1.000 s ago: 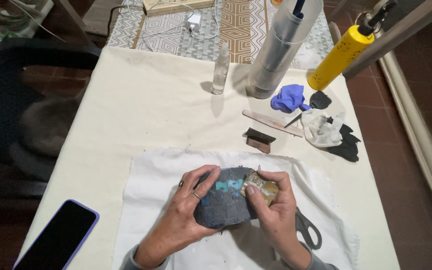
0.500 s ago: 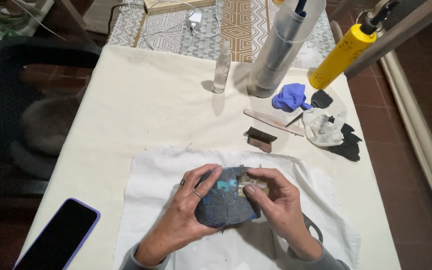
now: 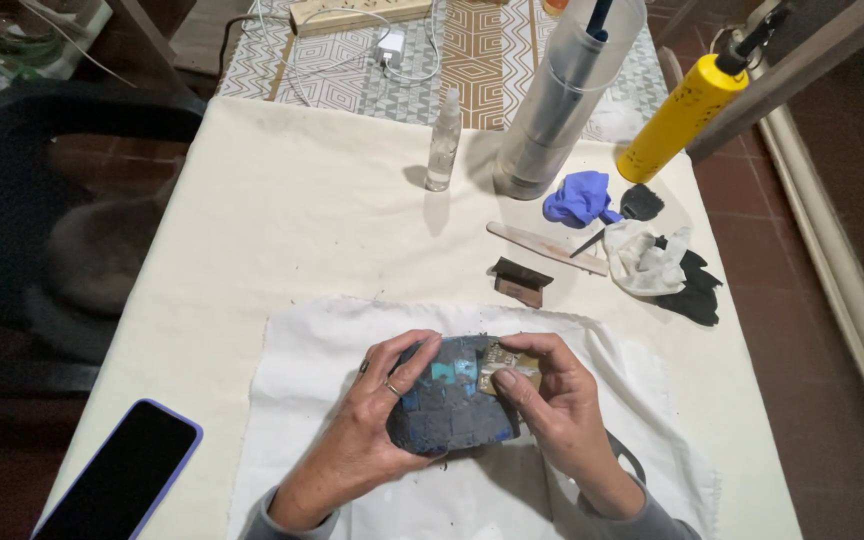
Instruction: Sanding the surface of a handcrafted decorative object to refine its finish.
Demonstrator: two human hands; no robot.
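1. Cream cloth-covered table (image 3: 282, 210) under dim light; red-brown tiled floor (image 3: 812, 300) along the right edge, patterned mat (image 3: 472, 60) with a power strip (image 3: 357, 13) and white charger (image 3: 389, 42) beyond the far edge.
2. Off the left edge: dark chair (image 3: 52, 180), in shadow.
3. Near left corner: dark phone (image 3: 117, 480) in a lilac case, face up, hanging slightly over the edge.
4. Near edge, centre: white cloth (image 3: 302, 360) spread flat, flecked with dark crumbs.
5. On that cloth: left hand (image 3: 372, 425) wrapped around a dark blue mosaic-covered lump (image 3: 447, 410), rings on two fingers.
6. Right hand (image 3: 552, 405) pinching a small gold-brown scraper card (image 3: 507, 368) against the lump's top right.
7. Under the right wrist: grey scissor handle (image 3: 627, 462), mostly hidden.
8. Mid-table: small dark block (image 3: 520, 280), flat wooden stick (image 3: 542, 246) just behind.
9. Far edge: small clear spray bottle (image 3: 442, 140), then tall clear cylinder (image 3: 567, 95).
10. Right edge: crumpled blue glove (image 3: 577, 197), white rag (image 3: 642, 262) over black gloves (image 3: 694, 290), yellow cylinder (image 3: 682, 115) leaning.
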